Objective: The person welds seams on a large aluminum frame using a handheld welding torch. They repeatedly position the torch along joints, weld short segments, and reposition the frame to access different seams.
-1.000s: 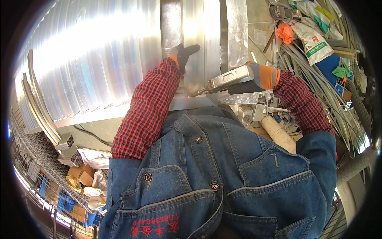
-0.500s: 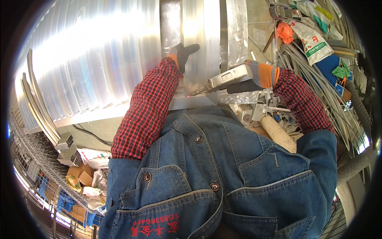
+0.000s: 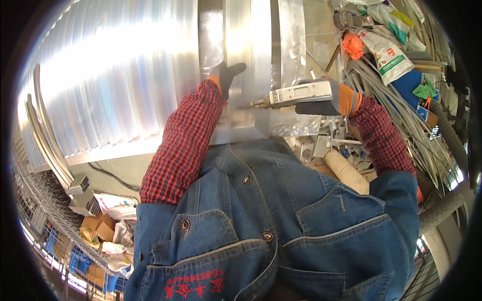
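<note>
Head view: right hand (image 3: 321, 103) grips tool (image 3: 293, 94); left hand (image 3: 227, 75) on metal panel (image 3: 241, 45).

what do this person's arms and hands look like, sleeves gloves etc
Both forearms are covered by red and dark checked shirt sleeves under a blue denim vest with metal buttons. The left hand wears a dark grey glove with an orange cuff. The right hand wears a matching one, its orange cuff broad and plainly showing at the wrist.
</note>
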`<action>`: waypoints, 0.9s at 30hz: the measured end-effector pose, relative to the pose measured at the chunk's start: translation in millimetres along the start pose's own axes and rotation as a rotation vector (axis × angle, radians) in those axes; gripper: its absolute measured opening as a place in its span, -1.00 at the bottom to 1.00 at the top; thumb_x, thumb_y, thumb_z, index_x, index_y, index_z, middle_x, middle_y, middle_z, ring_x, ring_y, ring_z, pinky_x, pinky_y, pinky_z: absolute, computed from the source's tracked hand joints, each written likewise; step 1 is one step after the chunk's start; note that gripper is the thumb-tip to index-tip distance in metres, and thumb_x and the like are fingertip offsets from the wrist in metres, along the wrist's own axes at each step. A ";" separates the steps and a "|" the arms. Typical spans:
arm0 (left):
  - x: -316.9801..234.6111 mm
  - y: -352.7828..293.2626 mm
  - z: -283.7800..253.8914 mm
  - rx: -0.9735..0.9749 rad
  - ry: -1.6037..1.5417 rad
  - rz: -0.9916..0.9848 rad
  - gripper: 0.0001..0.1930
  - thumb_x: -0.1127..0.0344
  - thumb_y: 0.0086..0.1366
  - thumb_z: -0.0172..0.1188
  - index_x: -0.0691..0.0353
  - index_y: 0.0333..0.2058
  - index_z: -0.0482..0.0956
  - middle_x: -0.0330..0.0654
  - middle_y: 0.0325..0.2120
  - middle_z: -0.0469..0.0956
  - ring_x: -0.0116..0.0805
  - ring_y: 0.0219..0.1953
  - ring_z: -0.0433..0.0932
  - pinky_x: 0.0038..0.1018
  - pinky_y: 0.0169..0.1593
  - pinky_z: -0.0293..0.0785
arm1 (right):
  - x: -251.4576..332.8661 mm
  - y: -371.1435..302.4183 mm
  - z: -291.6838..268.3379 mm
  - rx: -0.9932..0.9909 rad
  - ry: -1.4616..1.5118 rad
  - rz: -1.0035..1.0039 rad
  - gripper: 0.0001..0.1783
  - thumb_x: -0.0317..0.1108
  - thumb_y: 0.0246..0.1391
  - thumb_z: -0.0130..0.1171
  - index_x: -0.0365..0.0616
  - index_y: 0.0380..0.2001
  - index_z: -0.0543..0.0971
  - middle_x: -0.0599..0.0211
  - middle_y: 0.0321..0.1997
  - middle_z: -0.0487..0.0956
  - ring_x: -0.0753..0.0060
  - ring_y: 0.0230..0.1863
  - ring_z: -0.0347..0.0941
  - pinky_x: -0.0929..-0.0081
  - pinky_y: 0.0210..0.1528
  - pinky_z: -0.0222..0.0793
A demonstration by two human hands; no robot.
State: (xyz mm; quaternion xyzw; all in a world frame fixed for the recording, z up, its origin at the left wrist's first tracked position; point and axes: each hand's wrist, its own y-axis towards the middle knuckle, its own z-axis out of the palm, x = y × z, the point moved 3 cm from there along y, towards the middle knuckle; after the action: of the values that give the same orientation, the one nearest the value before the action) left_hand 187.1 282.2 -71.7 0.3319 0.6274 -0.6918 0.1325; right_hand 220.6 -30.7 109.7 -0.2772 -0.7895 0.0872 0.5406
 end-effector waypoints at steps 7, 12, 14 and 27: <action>-35.8 -32.0 17.7 -0.201 -0.246 0.135 -0.07 0.00 0.29 0.52 0.40 0.46 0.33 0.21 0.34 0.50 0.00 0.45 0.40 0.00 0.42 0.43 | 30.3 -25.6 -25.8 -0.760 0.097 0.189 -0.64 -0.36 0.40 0.36 -0.27 0.18 0.68 0.36 -0.12 0.76 0.62 -0.22 0.60 0.52 -0.17 0.57; -66.5 -57.5 35.4 -0.504 0.215 0.036 0.41 -0.05 0.00 0.74 0.29 0.62 -0.07 0.24 0.50 0.23 0.16 0.46 0.39 -0.07 0.46 0.47 | -3.2 -19.7 -37.1 -1.018 0.355 0.472 -0.47 -0.07 0.32 0.47 -0.22 0.18 0.72 0.51 -0.27 0.71 0.66 -0.36 0.51 0.53 -0.30 0.46; -71.8 -59.7 36.7 -0.462 0.232 -0.032 0.56 -0.13 -0.13 0.78 0.16 0.65 -0.19 0.25 0.56 0.12 0.21 0.54 0.27 -0.04 0.54 0.39 | -19.7 -9.0 -40.0 -1.028 0.311 0.541 -0.43 0.05 0.29 0.46 -0.18 0.15 0.74 0.49 -0.34 0.69 0.62 -0.41 0.51 0.47 -0.35 0.45; -79.2 -63.0 37.6 -0.398 0.221 -0.086 0.47 0.03 0.00 0.73 0.19 0.65 -0.22 0.25 0.53 0.18 0.21 0.48 0.36 -0.07 0.51 0.42 | -100.7 44.8 -42.0 -0.782 0.478 0.628 -0.33 0.26 0.23 0.39 -0.10 0.09 0.75 0.36 -0.35 0.70 0.48 -0.42 0.56 0.35 -0.33 0.49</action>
State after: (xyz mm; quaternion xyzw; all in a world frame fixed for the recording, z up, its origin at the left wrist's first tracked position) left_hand 197.3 239.0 26.7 0.3460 0.7757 -0.5189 0.0961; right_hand 300.2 -53.8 25.8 -0.6912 -0.4981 -0.1208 0.5095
